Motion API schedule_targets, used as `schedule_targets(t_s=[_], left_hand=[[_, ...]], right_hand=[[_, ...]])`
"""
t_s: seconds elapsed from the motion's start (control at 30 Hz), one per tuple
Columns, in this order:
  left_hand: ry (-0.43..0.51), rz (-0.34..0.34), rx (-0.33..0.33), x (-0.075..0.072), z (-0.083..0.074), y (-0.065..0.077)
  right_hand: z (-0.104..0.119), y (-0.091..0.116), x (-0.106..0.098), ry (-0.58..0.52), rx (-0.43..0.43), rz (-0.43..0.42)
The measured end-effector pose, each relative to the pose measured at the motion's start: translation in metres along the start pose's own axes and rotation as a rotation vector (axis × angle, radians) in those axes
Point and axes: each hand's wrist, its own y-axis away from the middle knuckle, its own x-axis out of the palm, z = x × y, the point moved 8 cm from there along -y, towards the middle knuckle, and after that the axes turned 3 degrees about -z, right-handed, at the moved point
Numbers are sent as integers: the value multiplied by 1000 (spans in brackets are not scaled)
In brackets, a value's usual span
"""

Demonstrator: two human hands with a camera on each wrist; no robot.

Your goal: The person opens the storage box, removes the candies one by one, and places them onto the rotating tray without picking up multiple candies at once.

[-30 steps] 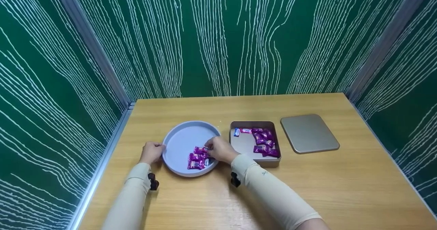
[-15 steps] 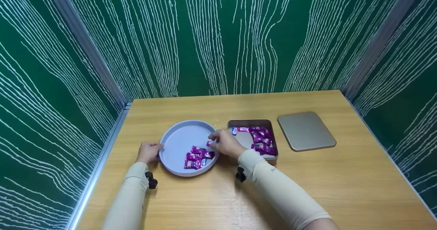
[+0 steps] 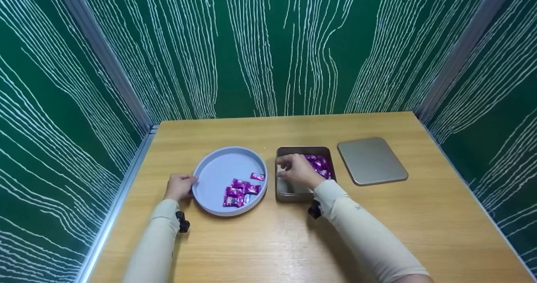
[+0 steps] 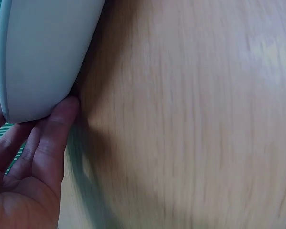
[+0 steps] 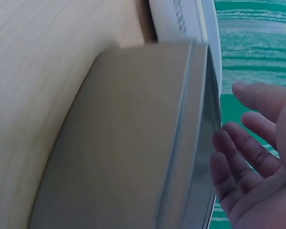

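Observation:
My left hand (image 3: pixel 179 186) grips the left rim of a round pale lavender tray (image 3: pixel 216 169). In the left wrist view the fingers (image 4: pixel 52 138) lie under its edge and the thumb is at the rim. Several purple wrapped candies (image 3: pixel 233 197) lie in the tray's lower right, with a small pink-red one (image 3: pixel 257 176) near its right edge. Above the left part of a square metal tin (image 3: pixel 293 197), my right hand (image 3: pixel 300 171) hovers with spread, slightly bent fingers and nothing between them. More purple candies (image 3: pixel 319 162) sit in the tin, partly hidden by this hand.
The tin's flat square lid (image 3: pixel 372 161) lies right of the tin on the wooden table (image 3: pixel 260 241). Green walls with white streaks (image 3: pixel 310 48) stand behind the table and at both sides.
My right hand has let go of the small pink-red candy at the tray's right edge and moved right, over the tin. My left hand has stayed at the tray's rim.

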Motion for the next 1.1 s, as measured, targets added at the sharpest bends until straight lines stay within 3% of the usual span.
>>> schedule_targets(t_s=[0.3, 0.53, 1.1], left_hand=[[1, -6, 1, -1, 4, 1], [49, -4, 14, 1, 3, 1], [74, 8, 5, 0, 5, 0]], right_hand=[[-28, 11, -29, 79, 32, -22], [-45, 16, -45, 166, -14, -54], [-58, 27, -50, 213, 43, -8]])
